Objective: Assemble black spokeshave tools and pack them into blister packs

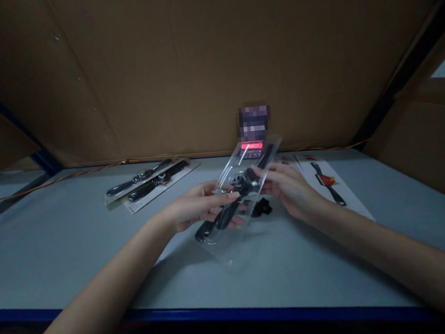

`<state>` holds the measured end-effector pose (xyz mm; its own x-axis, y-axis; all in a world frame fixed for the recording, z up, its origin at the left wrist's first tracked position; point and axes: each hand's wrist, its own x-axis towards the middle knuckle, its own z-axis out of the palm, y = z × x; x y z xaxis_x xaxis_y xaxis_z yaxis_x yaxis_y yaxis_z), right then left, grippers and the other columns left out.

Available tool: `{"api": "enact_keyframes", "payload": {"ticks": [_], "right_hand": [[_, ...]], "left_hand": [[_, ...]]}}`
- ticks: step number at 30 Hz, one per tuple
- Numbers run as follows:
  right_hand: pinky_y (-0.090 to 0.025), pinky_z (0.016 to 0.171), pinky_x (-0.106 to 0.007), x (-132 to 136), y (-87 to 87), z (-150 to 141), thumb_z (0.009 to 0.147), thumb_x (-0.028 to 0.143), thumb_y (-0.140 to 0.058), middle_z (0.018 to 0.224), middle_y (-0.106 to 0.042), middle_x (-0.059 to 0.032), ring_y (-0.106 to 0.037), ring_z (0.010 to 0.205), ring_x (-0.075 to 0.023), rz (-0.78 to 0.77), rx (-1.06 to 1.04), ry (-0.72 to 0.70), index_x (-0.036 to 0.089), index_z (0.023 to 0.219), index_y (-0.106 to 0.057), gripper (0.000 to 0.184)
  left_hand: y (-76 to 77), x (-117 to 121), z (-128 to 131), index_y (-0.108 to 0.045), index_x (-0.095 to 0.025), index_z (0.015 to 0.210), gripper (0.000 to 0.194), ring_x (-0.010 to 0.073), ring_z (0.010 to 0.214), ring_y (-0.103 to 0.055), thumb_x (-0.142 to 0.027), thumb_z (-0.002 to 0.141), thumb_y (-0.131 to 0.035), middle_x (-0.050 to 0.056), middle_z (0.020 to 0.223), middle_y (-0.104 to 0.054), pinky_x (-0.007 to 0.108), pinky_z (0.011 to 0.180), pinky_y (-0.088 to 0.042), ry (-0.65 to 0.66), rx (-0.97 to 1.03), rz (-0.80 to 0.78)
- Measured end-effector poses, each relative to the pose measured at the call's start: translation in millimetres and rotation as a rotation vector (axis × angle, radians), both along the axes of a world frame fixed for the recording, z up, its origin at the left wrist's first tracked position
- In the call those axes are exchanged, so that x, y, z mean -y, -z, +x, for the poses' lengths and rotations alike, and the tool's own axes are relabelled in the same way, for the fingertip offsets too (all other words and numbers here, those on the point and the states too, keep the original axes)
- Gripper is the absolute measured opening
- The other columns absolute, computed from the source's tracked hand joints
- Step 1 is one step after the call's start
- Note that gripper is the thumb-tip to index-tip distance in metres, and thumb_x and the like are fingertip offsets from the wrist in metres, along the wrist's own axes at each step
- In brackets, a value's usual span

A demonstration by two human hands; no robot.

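Left hand and right hand are grasping a clear plastic blister pack of black-handled tools; white-carded tool packs are lying beyond the left hand.

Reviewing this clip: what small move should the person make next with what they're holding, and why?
Probably lower the clear plastic blister pack holding black-handled tools onto the pale grey table, beside the two black-handled packs on white cards: the left hand and right hand both grip it up off the table, and those packs lie flat.
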<state>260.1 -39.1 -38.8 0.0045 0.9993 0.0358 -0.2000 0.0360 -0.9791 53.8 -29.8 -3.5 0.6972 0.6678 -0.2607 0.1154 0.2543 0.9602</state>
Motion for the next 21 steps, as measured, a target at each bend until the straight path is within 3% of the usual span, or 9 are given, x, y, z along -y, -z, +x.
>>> {"api": "enact_keyframes", "payload": {"ticks": [3, 5, 8, 11, 14, 19, 21], "right_hand": [[-0.051, 0.060, -0.031, -8.2, -6.1, 17.5, 0.072, 0.034, -0.069, 0.078, -0.065, -0.0027, -0.060, 0.065, -0.0153, 0.077, 0.018, 0.180, 0.020, 0.080, -0.062, 0.018], [-0.052, 0.058, -0.032, -15.6, -9.6, 32.6, 0.072, 0.034, -0.068, 0.079, -0.065, -0.0027, -0.061, 0.069, -0.0168, 0.099, 0.001, 0.311, 0.022, 0.077, -0.060, 0.015], [-0.051, 0.057, -0.029, -24.1, -17.1, 53.4, 0.072, 0.031, -0.067, 0.085, -0.065, -0.0040, -0.063, 0.081, -0.0188, 0.072, -0.068, 0.417, 0.022, 0.076, -0.059, 0.013], [-0.048, 0.054, -0.026, -24.7, -28.9, 64.5, 0.072, 0.028, -0.066, 0.091, -0.065, -0.0059, -0.062, 0.093, -0.0199, 0.022, -0.139, 0.435, 0.021, 0.077, -0.058, 0.011], [-0.047, 0.054, -0.026, -18.7, -40.8, 65.1, 0.074, 0.028, -0.064, 0.095, -0.065, -0.0060, -0.061, 0.099, -0.0205, 0.064, -0.173, 0.408, 0.022, 0.079, -0.058, 0.010], [-0.048, 0.056, -0.027, -8.8, -48.9, 57.8, 0.072, 0.026, -0.065, 0.093, -0.064, -0.0049, -0.062, 0.095, -0.0211, 0.164, -0.185, 0.388, 0.021, 0.080, -0.060, 0.011], [-0.048, 0.057, -0.028, -7.3, -48.3, 56.3, 0.071, 0.030, -0.065, 0.092, -0.064, -0.0054, -0.062, 0.093, -0.0218, 0.190, -0.173, 0.376, 0.021, 0.079, -0.060, 0.013]], "left_hand": [[-5.3, -6.5, -7.8, -0.053, -0.014, 0.103, 0.037, 0.0199, 0.072, -0.070, -0.032, 0.076, -0.071, 0.012, 0.095, -0.069, 0.035, 0.064, -0.057, -0.159, -0.058, 0.119], [-7.2, -10.5, -12.6, -0.052, -0.014, 0.102, 0.039, 0.0201, 0.069, -0.070, -0.036, 0.075, -0.070, 0.011, 0.088, -0.069, 0.032, 0.058, -0.056, -0.200, -0.109, 0.172], [-5.5, -12.5, -14.0, -0.048, -0.013, 0.113, 0.052, 0.0182, 0.060, -0.068, -0.036, 0.073, -0.072, 0.009, 0.081, -0.068, 0.030, 0.053, -0.054, -0.198, -0.179, 0.196], [-1.6, -10.1, -4.4, -0.032, -0.018, 0.130, 0.075, 0.0161, 0.055, -0.065, -0.033, 0.071, -0.075, 0.009, 0.088, -0.067, 0.029, 0.050, -0.052, -0.211, -0.162, 0.202], [0.5, -7.5, 17.7, -0.023, -0.026, 0.134, 0.080, 0.0176, 0.062, -0.067, -0.029, 0.073, -0.074, 0.005, 0.090, -0.061, 0.029, 0.051, -0.053, -0.213, -0.080, 0.200], [7.7, -13.6, 75.8, -0.043, -0.020, 0.118, 0.039, 0.0171, 0.076, -0.064, -0.020, 0.083, -0.061, 0.005, 0.090, -0.056, 0.031, 0.060, -0.055, -0.149, 0.053, 0.196], [14.8, -20.5, 100.7, -0.043, -0.019, 0.119, 0.041, 0.0155, 0.077, -0.063, -0.014, 0.082, -0.060, 0.009, 0.100, -0.057, 0.032, 0.064, -0.055, -0.121, 0.097, 0.175]]}}
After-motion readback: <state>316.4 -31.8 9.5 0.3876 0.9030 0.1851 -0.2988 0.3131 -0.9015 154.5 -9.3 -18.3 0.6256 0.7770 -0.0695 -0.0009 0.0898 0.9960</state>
